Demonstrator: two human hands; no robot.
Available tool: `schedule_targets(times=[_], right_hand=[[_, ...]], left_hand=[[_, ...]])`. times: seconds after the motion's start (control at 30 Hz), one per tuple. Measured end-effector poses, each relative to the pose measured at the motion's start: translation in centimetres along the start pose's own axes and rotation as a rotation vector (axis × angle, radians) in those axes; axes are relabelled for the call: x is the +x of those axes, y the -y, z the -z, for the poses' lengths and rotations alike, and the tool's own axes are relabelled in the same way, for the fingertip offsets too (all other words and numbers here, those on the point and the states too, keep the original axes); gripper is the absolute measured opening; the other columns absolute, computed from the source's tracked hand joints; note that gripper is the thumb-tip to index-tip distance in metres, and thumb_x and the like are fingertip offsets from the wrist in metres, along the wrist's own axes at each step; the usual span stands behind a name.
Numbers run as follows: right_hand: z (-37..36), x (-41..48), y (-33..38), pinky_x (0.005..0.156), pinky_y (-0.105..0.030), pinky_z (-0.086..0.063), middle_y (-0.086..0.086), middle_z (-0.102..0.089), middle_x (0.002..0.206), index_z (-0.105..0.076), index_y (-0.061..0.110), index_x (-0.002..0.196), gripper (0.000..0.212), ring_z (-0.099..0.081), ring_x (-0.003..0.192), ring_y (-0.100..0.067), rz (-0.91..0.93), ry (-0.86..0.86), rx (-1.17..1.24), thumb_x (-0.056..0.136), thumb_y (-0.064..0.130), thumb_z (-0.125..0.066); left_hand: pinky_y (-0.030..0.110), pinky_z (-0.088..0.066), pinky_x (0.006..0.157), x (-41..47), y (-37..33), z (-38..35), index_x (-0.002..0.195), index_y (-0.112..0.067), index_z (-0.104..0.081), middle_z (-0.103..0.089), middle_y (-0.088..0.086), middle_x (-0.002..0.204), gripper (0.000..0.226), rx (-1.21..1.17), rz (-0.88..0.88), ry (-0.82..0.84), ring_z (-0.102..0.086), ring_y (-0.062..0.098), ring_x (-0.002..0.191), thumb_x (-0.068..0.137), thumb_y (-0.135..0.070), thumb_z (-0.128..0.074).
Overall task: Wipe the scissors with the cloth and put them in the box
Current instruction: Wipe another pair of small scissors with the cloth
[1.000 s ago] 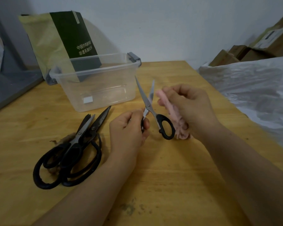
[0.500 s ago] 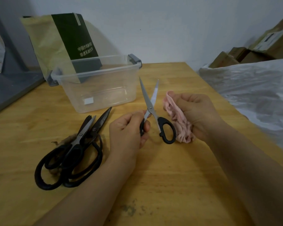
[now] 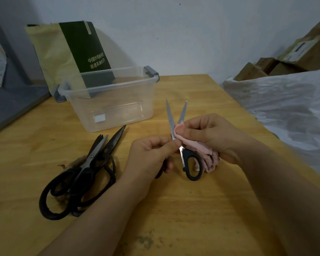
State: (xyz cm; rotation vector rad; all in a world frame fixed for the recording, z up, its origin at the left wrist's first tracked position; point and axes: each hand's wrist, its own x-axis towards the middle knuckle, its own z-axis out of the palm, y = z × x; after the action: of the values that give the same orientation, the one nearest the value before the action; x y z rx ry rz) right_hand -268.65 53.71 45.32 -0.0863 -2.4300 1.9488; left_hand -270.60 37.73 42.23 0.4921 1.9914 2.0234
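- Your left hand (image 3: 150,156) is curled round one handle loop of the small scissors (image 3: 170,121); that loop is mostly hidden inside your fist.
- The scissors are held above the counter (image 3: 174,209), blades spread in a narrow V with the tips pointing away from you. The second black loop hangs free.
- Your right hand (image 3: 211,137) grips the pink cloth (image 3: 209,156), thumb and fingers pinching a fold of it onto the right-hand blade near the pivot. The rest of the cloth is bunched under your palm.
- The clear plastic box (image 3: 115,108) stands on the counter beyond and to the left of the blade tips, lid off. No scissors are inside it.
- Other black-handled scissors (image 3: 92,159) lie in a heap on the counter, left of your left hand.
- A green and tan paper bag (image 3: 63,52) stands behind the box.
- White plastic sheeting (image 3: 284,100) and cardboard cartons (image 3: 303,52) are on the right.
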Motion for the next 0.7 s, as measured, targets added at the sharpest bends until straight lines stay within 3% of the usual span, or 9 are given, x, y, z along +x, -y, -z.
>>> schedule_targets(times=[0.1,0.2,0.33,0.4,0.47,0.57,0.6,0.63,0.7], right_hand=[[-1.3,0.3,-0.5,0.062,-0.029,-0.051,-0.027,-0.066,0.079,-0.070,-0.004,0.084,0.024,-0.059,0.066,-0.025,0.034,-0.086,0.026,0.086,0.019,-0.065],[-2.4,0.9,-1.1,0.054,-0.019,-0.047,-0.022,-0.060,0.071,-0.065,-0.016,0.087,0.034,-0.053,0.053,-0.013,0.076,-0.215,0.061,0.091,0.017,-0.060],[-2.6,1.4,-1.2,0.057,-0.008,-0.048,-0.020,-0.057,0.064,-0.061,-0.023,0.089,0.036,-0.056,0.049,0.002,0.089,-0.320,0.155,0.095,0.011,-0.053],[-2.7,1.3,-0.9,0.054,-0.004,-0.044,-0.032,-0.051,0.070,-0.053,-0.030,0.088,0.041,-0.056,0.047,-0.007,0.097,-0.358,0.161,0.096,0.009,-0.051],[-2.4,1.2,-0.9,0.051,-0.005,-0.043,-0.042,-0.047,0.072,-0.050,-0.032,0.091,0.045,-0.054,0.058,-0.033,0.096,-0.409,0.135,0.097,0.012,-0.051],[-2.2,1.4,-1.0,0.051,-0.007,-0.047,-0.050,-0.049,0.093,-0.049,-0.030,0.100,0.046,-0.047,0.061,-0.028,0.060,-0.459,0.135,0.097,0.016,-0.052],[-2.2,1.5,-1.0,0.057,-0.006,-0.049,-0.048,-0.051,0.103,-0.049,-0.029,0.104,0.046,-0.064,0.077,-0.038,0.033,-0.469,0.165,0.097,0.016,-0.052],[-2.0,1.6,-0.9,0.060,-0.006,-0.049,-0.044,-0.054,0.106,-0.050,-0.027,0.107,0.044,-0.055,0.103,-0.020,0.008,-0.487,0.208,0.097,0.016,-0.052],[-1.2,1.8,-0.7,0.062,-0.015,-0.053,-0.024,-0.066,0.091,-0.059,-0.015,0.108,0.039,-0.067,0.090,-0.024,-0.059,-0.561,0.268,0.098,0.021,-0.051]], left_hand=[[0.019,-0.033,0.040,0.2,0.2,0.1,0.076,-0.005,-0.072,-0.049,0.007,0.044,0.016,0.009,-0.021,-0.074,-0.038,0.013,0.038,0.082,-0.019,-0.069],[0.017,-0.033,0.036,0.2,0.0,-0.1,0.076,0.002,-0.070,-0.060,0.007,0.050,0.016,-0.034,-0.031,-0.103,-0.036,0.010,0.034,0.082,-0.014,-0.069],[0.016,-0.030,0.034,0.2,-0.2,-0.8,0.069,0.006,-0.065,-0.063,0.005,0.053,0.022,-0.036,-0.029,-0.095,-0.035,0.008,0.031,0.082,-0.011,-0.069],[0.017,-0.030,0.034,0.2,-0.2,-1.1,0.061,0.001,-0.062,-0.059,0.007,0.049,0.025,-0.034,-0.027,-0.089,-0.034,0.009,0.031,0.082,-0.011,-0.070],[0.017,-0.029,0.034,0.2,-0.1,-1.3,0.056,-0.004,-0.057,-0.052,0.003,0.041,0.030,-0.012,-0.012,-0.097,-0.033,0.009,0.030,0.082,-0.012,-0.071],[0.017,-0.029,0.034,0.1,0.0,-1.6,0.051,-0.008,-0.055,-0.047,0.000,0.036,0.034,0.012,0.012,-0.100,-0.033,0.008,0.028,0.080,-0.014,-0.073],[0.017,-0.029,0.034,0.1,0.0,-1.7,0.051,-0.008,-0.055,-0.048,0.000,0.037,0.034,0.014,0.020,-0.098,-0.033,0.009,0.028,0.079,-0.014,-0.073],[0.017,-0.029,0.034,0.1,0.0,-1.8,0.051,-0.008,-0.055,-0.048,0.001,0.037,0.034,0.017,0.027,-0.094,-0.033,0.009,0.028,0.079,-0.014,-0.074],[0.016,-0.029,0.034,-0.1,0.1,-1.8,0.053,-0.005,-0.058,-0.049,0.003,0.039,0.031,0.030,0.037,-0.077,-0.034,0.009,0.028,0.078,-0.014,-0.075]])
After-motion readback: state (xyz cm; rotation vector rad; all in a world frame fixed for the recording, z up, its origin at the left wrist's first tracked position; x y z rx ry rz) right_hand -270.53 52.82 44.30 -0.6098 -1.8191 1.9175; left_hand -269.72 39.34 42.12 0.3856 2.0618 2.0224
